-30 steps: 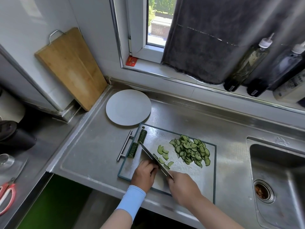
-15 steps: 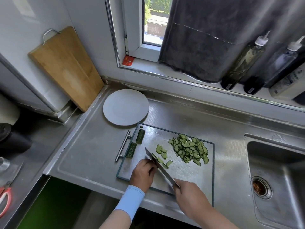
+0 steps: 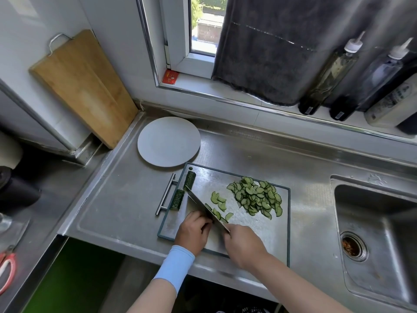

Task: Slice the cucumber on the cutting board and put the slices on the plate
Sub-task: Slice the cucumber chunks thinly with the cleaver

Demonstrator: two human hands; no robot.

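A steel cutting board (image 3: 268,231) with a dark rim lies on the counter. A pile of thin cucumber slices (image 3: 256,197) sits on its far right part, and a few loose slices (image 3: 217,199) lie nearer the knife. Two unsliced cucumber pieces (image 3: 190,180) (image 3: 178,199) rest at the board's left edge. My right hand (image 3: 244,246) grips the handle of a knife (image 3: 202,206), whose blade slants across the board. My left hand (image 3: 193,230) is curled right beside the blade, holding down a cucumber piece mostly hidden under its fingers. The white plate (image 3: 168,141) beyond the board holds nothing.
A wooden board (image 3: 83,86) leans on the wall at the left. The sink (image 3: 379,240) lies to the right. Bottles (image 3: 329,75) stand on the window sill. Red-handled scissors (image 3: 8,271) lie at the far left. A bar handle (image 3: 165,194) sticks out from the board's left edge.
The knife drew back toward me half a second ago and now reaches forward again, its tip near the far cucumber piece. My left hand stayed beside the blade.
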